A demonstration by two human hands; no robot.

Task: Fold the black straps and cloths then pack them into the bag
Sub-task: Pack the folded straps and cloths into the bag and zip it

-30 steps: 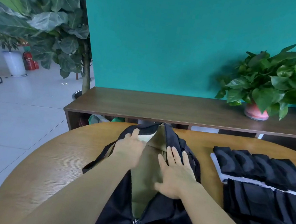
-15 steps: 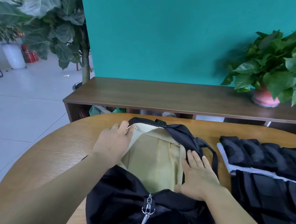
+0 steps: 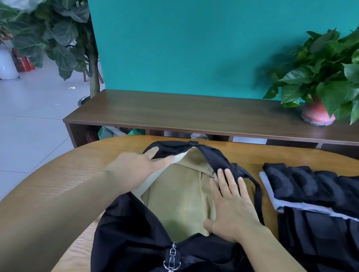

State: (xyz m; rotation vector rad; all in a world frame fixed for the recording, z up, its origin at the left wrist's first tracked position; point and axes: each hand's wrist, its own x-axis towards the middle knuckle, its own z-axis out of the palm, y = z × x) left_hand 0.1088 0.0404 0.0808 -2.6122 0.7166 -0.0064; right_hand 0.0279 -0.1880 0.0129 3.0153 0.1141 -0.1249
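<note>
A black bag (image 3: 137, 240) lies unzipped on the round wooden table (image 3: 57, 190), its tan lining (image 3: 179, 197) showing through the wide opening. My left hand (image 3: 133, 170) presses flat on the bag's left edge, fingers straight. Flat on the right edge lies my right hand (image 3: 231, 204), its fingertips over the black rim. To the right lie folded black cloths (image 3: 317, 188) in a row on a white layer, with folded black straps (image 3: 331, 242) in front of them. A metal zipper pull (image 3: 171, 260) hangs at the near end of the opening.
A dark wooden bench (image 3: 199, 115) stands behind the table against a teal wall, with a potted plant (image 3: 320, 113) at its right. A large leafy plant (image 3: 41, 15) and tiled floor are at the left.
Both hands have spread apart, pulling the bag's opening wider so much more tan lining shows. The view has tilted slightly down.
</note>
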